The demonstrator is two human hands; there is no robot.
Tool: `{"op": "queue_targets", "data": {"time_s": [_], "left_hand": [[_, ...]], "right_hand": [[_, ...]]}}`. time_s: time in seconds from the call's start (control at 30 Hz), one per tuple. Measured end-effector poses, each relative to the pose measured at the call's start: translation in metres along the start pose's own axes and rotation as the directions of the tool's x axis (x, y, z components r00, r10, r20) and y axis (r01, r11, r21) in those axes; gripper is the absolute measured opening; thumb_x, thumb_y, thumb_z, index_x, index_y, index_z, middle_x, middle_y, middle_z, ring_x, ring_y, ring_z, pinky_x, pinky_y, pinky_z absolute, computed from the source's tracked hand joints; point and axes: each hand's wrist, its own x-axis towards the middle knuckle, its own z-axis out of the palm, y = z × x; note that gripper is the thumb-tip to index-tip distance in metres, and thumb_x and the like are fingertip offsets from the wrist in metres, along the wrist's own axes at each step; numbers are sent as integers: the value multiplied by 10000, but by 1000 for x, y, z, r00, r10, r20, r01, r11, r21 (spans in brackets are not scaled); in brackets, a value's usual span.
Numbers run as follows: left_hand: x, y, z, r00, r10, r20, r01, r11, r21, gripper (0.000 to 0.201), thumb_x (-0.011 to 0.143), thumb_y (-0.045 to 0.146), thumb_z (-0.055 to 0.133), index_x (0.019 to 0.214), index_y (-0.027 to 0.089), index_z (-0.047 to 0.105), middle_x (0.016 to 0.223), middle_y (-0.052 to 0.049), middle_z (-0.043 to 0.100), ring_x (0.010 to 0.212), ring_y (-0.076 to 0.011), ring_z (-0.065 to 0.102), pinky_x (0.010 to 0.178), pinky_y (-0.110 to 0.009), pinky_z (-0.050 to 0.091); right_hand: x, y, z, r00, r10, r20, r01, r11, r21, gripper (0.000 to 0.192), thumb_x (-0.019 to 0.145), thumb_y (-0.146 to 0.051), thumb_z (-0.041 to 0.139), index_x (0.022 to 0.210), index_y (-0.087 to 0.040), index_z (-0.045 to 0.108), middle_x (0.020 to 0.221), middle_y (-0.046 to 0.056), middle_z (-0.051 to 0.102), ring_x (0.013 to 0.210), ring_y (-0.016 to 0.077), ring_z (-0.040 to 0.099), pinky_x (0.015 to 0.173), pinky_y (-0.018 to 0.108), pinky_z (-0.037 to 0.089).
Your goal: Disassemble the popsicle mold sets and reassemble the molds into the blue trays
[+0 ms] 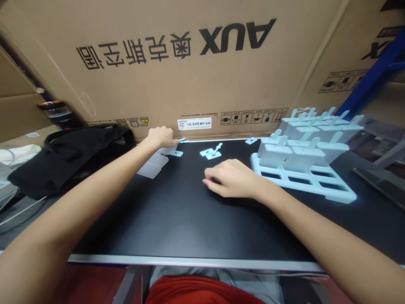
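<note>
My left hand (161, 137) reaches to the far side of the black table (177, 219) and closes on a translucent white ice-pop mould cup (170, 150) with a pale blue lid stick. Two more clear cups (153, 165) lie just beside it. My right hand (232, 178) rests palm down on the table near the middle, fingers loosely curled, holding nothing that I can see. A pale blue lid stick (212, 151) lies just beyond it. To the right stands a pale blue mould tray (316, 183) with several filled cups (300, 154) in it.
A large cardboard box (190, 63) walls off the back of the table. A black bag (66, 158) lies at the left. Another small blue lid (251, 140) lies by the box. A blue metal frame (376, 71) rises at the right.
</note>
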Motion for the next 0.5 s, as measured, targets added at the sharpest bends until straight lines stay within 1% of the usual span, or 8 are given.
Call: {"op": "queue_targets", "data": {"time_s": [0.1,0.2,0.3,0.4,0.47,0.5], "left_hand": [[-2,1,4,1000,-6,0,6,1000,-21,554,760,644,603,1090,223,748,1169,-154,705,1098,-399,642,914,-517,514],[0,2,7,999,53,-11,-54,995,-81,539,702,566,689,1145,259,714,1199,-101,709,1097,-351,652,930,-462,521],[3,3,9,990,128,-59,-136,977,-163,561,682,482,723,1187,245,661,1219,-67,704,1085,-284,660,953,-395,518],[-1,8,6,975,173,-136,-202,951,-234,597,722,476,693,1248,210,595,1260,-79,677,1100,-236,653,976,-351,505],[-10,16,3,967,195,-167,-238,922,-304,639,738,506,679,1280,190,559,1292,-105,654,1108,-232,652,970,-342,506],[-15,20,1,964,210,-162,-255,903,-346,657,742,526,673,1290,186,550,1304,-114,646,1115,-237,651,963,-341,508]], "right_hand": [[-1,1,-2,1000,12,1,-12,1000,3,269,970,-321,454,773,-202,592,683,13,662,600,140,552,558,279,220],[0,0,-3,1000,19,17,-19,1000,5,264,968,-319,458,775,-204,597,685,14,664,607,142,562,563,275,230],[0,0,-2,999,28,27,-28,1000,4,271,974,-326,450,786,-207,604,695,15,671,620,150,580,566,275,244],[1,1,-1,997,72,-5,-72,997,14,242,974,-326,451,846,-217,625,738,18,690,645,163,602,572,279,262],[1,4,0,988,147,-52,-146,989,28,191,961,-327,470,934,-227,630,770,18,698,648,170,606,577,280,273],[1,5,0,978,194,-77,-192,981,42,182,954,-331,479,997,-231,625,785,18,699,645,171,604,578,279,277]]}}
